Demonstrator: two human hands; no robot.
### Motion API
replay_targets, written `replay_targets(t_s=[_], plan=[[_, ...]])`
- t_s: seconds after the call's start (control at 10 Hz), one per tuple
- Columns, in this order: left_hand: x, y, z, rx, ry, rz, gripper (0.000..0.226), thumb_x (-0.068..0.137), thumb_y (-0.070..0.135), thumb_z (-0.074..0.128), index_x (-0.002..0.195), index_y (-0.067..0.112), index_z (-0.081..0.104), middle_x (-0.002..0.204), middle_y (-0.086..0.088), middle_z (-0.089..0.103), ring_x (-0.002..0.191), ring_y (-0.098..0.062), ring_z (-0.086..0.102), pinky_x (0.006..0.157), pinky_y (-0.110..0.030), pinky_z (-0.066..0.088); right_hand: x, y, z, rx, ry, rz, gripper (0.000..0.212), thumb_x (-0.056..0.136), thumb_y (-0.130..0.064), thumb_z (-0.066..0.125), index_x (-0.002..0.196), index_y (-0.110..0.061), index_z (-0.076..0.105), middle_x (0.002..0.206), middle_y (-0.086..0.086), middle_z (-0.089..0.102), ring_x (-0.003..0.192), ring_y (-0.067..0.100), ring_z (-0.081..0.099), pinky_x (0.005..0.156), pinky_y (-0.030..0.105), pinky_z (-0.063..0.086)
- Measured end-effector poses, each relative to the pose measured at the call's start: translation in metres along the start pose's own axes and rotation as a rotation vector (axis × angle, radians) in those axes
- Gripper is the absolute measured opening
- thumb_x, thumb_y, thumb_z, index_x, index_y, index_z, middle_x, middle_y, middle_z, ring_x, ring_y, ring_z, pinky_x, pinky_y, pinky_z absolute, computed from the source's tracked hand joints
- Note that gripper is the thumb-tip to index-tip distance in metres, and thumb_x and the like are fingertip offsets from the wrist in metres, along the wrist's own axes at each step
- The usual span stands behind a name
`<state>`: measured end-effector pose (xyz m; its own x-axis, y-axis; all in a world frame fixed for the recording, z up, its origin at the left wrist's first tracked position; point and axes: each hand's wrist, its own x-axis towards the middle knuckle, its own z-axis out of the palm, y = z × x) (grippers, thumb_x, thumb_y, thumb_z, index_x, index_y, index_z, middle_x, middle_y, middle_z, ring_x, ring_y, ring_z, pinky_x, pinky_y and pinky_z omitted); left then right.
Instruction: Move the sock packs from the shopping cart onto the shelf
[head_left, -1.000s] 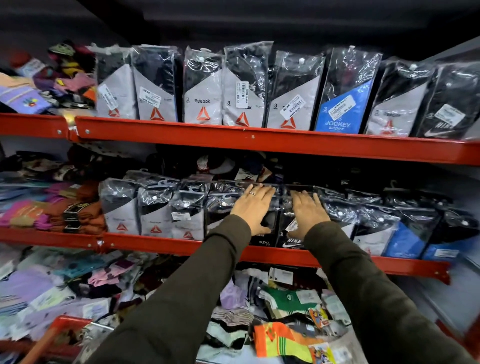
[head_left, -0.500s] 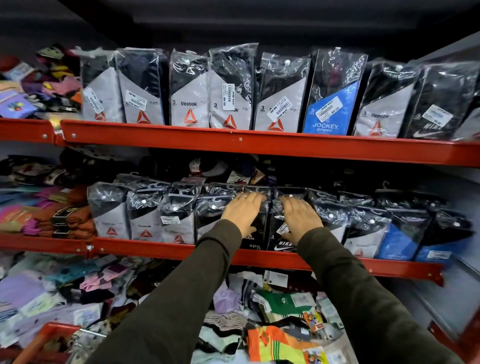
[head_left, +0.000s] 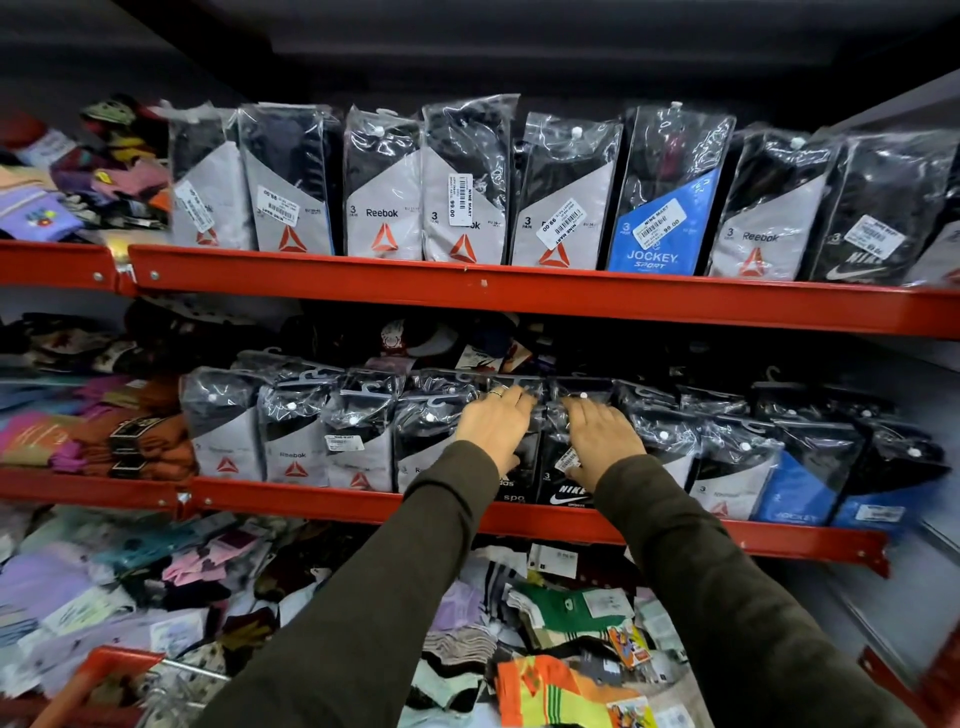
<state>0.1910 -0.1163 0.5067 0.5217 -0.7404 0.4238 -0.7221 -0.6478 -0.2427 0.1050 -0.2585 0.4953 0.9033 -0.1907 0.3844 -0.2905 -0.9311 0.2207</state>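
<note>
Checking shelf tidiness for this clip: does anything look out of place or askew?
Yes. On the upper shelf, one blue Jockey pack interrupts the grey Reebok packs. Below the middle shelf, loose socks lie in a jumbled heap rather than rows.

Landmark: upper red shelf rail (head_left: 483, 291); places are given from it.

Above rail, third pack from left (head_left: 383, 202): "Reebok", "3", red triangle mark.
Next pack to the right (head_left: 462, 197): white price sticker (head_left: 459, 200) reading "NINE MART", "99.00"; "3" beside it.
Pack after that (head_left: 563, 208): slanted sticker, "NINE MART", "99.00"; "3 PAIR".
Blue pack above rail, right of middle (head_left: 660, 228): "JOCKEY SPORT", "3", sticker "NINE MART 99.00".
Grey pack to its right (head_left: 763, 234): "Reebok", "3".
Black pack, far right above rail (head_left: 867, 244): "NIKE" with swoosh; sticker too blurred.
Below rail, left pack (head_left: 293, 447): "Reebok", faint.
Below rail, middle black pack (head_left: 563, 493): "NIKE", "3".
Black pack just left of it (head_left: 514, 488): "adidas", "spo".
Below rail, right blue pack (head_left: 795, 499): "JOCKEY".
</note>
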Motion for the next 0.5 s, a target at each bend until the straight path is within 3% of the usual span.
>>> replay_targets(t_s=[0.2, 0.3, 0.4, 0.5], plan=[[-0.005, -0.005, 0.002, -0.048, 0.025, 0.020, 0.091, 0.078, 0.034, 0.084, 0.151, 0.015, 0.033, 0.150, -0.002, 0.041, 0.132, -0.023, 0.051, 0.101, -0.037, 0.052, -0.002, -0.002, -0.005, 0.016, -0.002, 0.009, 0.092, 0.080, -0.030, 0.077, 0.150, -0.006, 0.023, 0.148, 0.010, 0.040, 0.140, 0.026, 0.038, 0.120, 0.037, 0.025], [-0.010, -0.003, 0.005, -0.065, 0.026, 0.024, 0.098, 0.083, 0.027, 0.080, 0.157, 0.012, 0.018, 0.159, -0.006, 0.031, 0.143, -0.027, 0.041, 0.121, -0.037, 0.032, -0.005, -0.004, -0.008, 0.007, 0.007, 0.004, 0.100, 0.080, -0.032, 0.077, 0.153, -0.004, 0.015, 0.153, 0.012, 0.033, 0.144, 0.028, 0.031, 0.123, 0.038, 0.019], [-0.018, -0.006, 0.003, -0.112, 0.117, 0.045, 0.093, 0.090, 0.024, 0.072, 0.159, 0.013, 0.011, 0.165, -0.005, 0.021, 0.153, -0.023, 0.021, 0.129, -0.036, 0.011, -0.013, -0.002, -0.017, 0.036, 0.095, 0.022, 0.106, 0.080, -0.040, 0.074, 0.155, -0.005, 0.008, 0.160, 0.012, 0.025, 0.148, 0.027, 0.026, 0.124, 0.041, 0.019], [-0.026, -0.013, -0.017, -0.146, 0.311, 0.055, 0.075, 0.095, 0.030, 0.062, 0.158, 0.017, 0.021, 0.162, -0.002, 0.029, 0.151, -0.022, 0.027, 0.128, -0.039, 0.016, -0.022, 0.000, -0.038, 0.149, 0.429, 0.033, 0.089, 0.082, -0.043, 0.070, 0.152, -0.008, 0.028, 0.150, 0.009, 0.044, 0.136, 0.026, 0.044, 0.113, 0.040, 0.037]])
